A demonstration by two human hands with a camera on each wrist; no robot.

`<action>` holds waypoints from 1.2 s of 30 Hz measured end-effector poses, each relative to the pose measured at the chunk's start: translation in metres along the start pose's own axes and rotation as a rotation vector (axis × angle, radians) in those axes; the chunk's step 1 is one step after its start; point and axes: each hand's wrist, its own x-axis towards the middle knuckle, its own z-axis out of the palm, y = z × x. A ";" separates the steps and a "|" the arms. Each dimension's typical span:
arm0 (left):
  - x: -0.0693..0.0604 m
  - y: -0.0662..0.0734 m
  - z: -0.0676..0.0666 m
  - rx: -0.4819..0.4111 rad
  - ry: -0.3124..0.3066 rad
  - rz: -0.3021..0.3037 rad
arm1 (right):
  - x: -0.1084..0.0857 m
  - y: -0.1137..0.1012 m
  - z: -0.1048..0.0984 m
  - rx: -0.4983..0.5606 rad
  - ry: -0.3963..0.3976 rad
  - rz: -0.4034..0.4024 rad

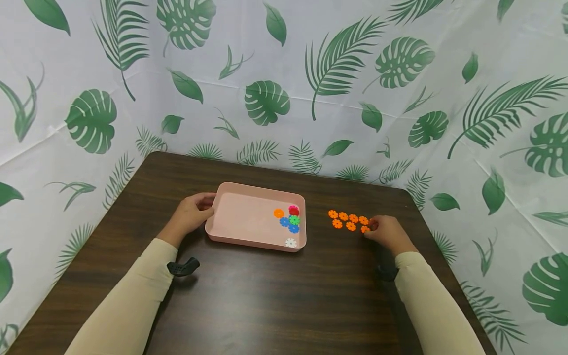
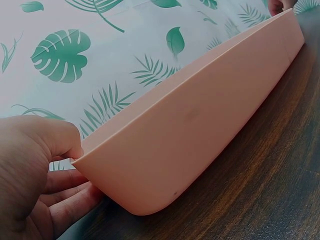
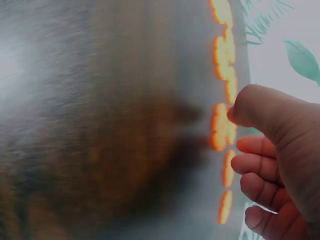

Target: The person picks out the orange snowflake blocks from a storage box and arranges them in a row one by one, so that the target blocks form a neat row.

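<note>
A pink rectangular tray [image 1: 239,217] lies on the table. My left hand [image 1: 191,214] grips its left end; in the left wrist view the thumb hooks over the rim of the tray [image 2: 190,115] and the fingers [image 2: 75,200] lie along the outside. Inside, toward the right end, are several notched plastic discs: an orange disc [image 1: 278,213], a green disc [image 1: 294,220], a white disc [image 1: 291,242], plus blue and red-pink ones. Right of the tray, several orange discs [image 1: 343,216] lie in two rows. My right hand [image 1: 390,232] is at their right end, thumb touching one disc [image 3: 219,125], fingers loosely bent.
The dark wooden table [image 1: 266,301] has its back edge against a leaf-print cloth [image 1: 275,59] that also hangs along both sides. Each wrist carries a black camera mount [image 1: 183,267].
</note>
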 end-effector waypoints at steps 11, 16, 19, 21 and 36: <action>-0.001 0.000 -0.002 -0.008 0.009 -0.009 | 0.010 -0.030 -0.033 0.034 0.050 -0.016; -0.001 0.001 -0.002 -0.019 0.002 -0.002 | 0.018 -0.057 -0.048 0.058 0.052 -0.066; -0.002 0.003 -0.003 -0.023 -0.002 -0.004 | 0.024 -0.073 -0.054 0.057 0.049 -0.109; -0.002 0.003 -0.002 -0.025 -0.002 -0.007 | 0.029 -0.084 -0.056 0.055 0.045 -0.132; -0.001 -0.001 0.001 -0.027 0.003 0.012 | 0.062 -0.184 -0.027 0.066 -0.032 -0.251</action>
